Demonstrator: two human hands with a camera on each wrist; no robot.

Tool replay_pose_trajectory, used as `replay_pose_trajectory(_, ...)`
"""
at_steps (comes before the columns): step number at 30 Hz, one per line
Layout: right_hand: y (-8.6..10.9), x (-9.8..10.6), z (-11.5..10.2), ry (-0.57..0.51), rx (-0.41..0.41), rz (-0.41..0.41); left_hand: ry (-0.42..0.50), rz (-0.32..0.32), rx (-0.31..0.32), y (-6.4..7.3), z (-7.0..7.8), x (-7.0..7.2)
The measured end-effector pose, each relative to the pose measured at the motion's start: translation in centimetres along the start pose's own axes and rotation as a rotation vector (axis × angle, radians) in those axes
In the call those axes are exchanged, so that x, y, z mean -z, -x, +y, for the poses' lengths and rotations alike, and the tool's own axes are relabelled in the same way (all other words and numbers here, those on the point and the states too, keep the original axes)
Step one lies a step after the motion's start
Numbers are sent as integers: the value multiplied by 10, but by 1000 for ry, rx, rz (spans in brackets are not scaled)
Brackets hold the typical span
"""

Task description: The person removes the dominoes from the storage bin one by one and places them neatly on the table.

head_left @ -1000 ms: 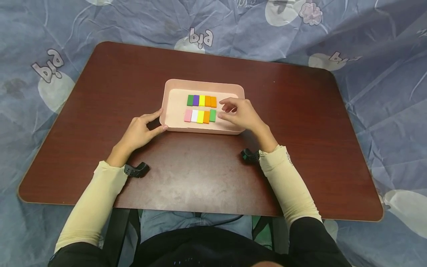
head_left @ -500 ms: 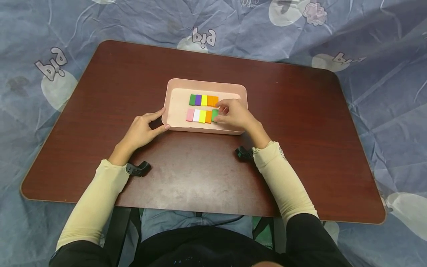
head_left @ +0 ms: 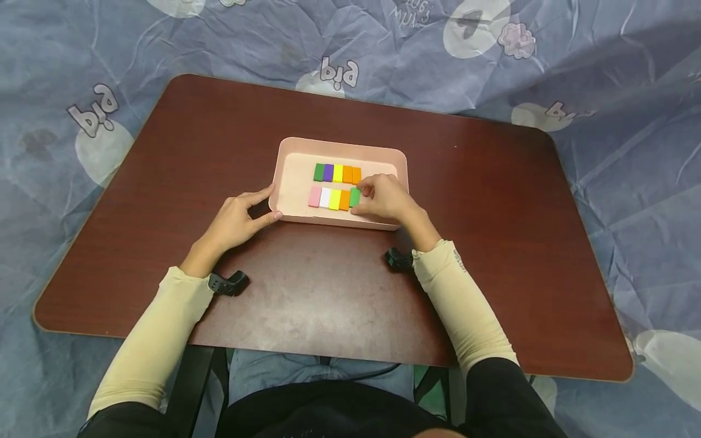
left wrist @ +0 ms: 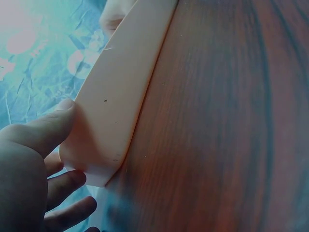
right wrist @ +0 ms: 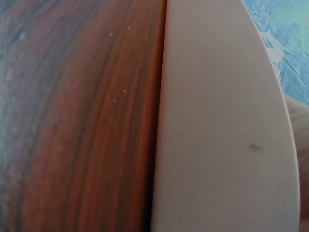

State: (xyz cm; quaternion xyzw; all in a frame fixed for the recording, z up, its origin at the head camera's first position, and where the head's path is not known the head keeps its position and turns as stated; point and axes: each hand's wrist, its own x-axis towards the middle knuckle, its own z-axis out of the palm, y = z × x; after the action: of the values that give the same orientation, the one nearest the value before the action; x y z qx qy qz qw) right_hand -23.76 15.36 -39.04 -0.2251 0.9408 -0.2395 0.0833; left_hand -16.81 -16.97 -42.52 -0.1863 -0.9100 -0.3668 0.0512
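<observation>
A shallow pink tray (head_left: 298,210) holds two rows of small flat coloured blocks. The far row runs green, purple (head_left: 328,173), yellow and orange; the near row runs pink (head_left: 314,196), white (head_left: 325,198), yellow, orange (head_left: 344,200) and green. My right hand (head_left: 389,198) reaches over the tray's right part, with thumb and index finger at the two ends of the near row's green block (head_left: 355,196), pinching it. My left hand (head_left: 232,222) holds the tray's near left corner, thumb on the front wall (left wrist: 111,92) and fingers round the side. The right wrist view shows mainly tray wall.
The tray sits on a dark brown wooden table (head_left: 493,243) with rounded corners. Blue printed cloth (head_left: 630,152) surrounds the table. A black wrist device sits at each wrist, the left one (head_left: 230,283) near the tabletop.
My right hand has moved left, from beside the near row onto its green end block, and its thumb and index finger have closed in. The left hand stays at the tray corner. The view shifted slightly.
</observation>
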Motion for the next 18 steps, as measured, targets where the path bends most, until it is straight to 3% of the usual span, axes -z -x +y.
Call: replay_pose_trajectory(18, 2, 1, 4, 5, 19, -15, 9, 3, 4, -1, -2, 0)
